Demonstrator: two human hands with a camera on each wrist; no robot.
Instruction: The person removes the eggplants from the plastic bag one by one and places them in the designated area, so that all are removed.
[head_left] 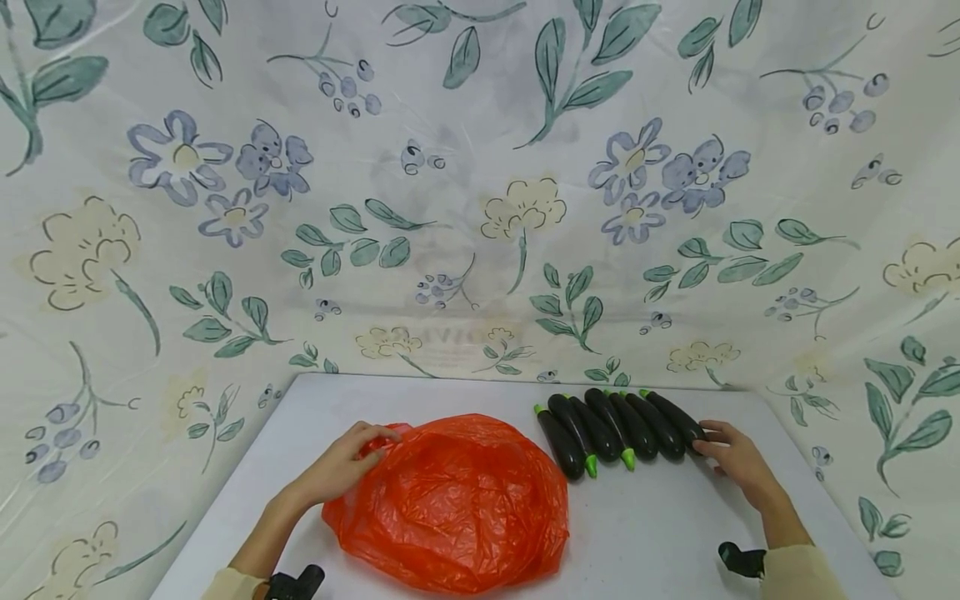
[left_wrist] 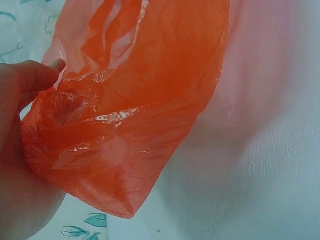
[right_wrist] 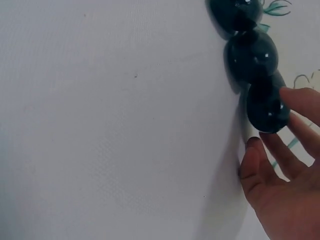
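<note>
A crumpled red plastic bag lies on the left half of the white table. My left hand pinches its upper left edge; in the left wrist view a fold of thin film lies against the fingers. Several dark, glossy eggplants with green stem ends lie side by side right of the bag. At the right end of that row, my right hand touches the tip of the last eggplant. In the right wrist view its fingers bend loosely beside the rounded end, not wrapped round it.
The white table runs back to a hanging cloth with flowers and leaves. The leftmost eggplant lies close to the bag's right edge. Dark wrist cameras are worn on both arms.
</note>
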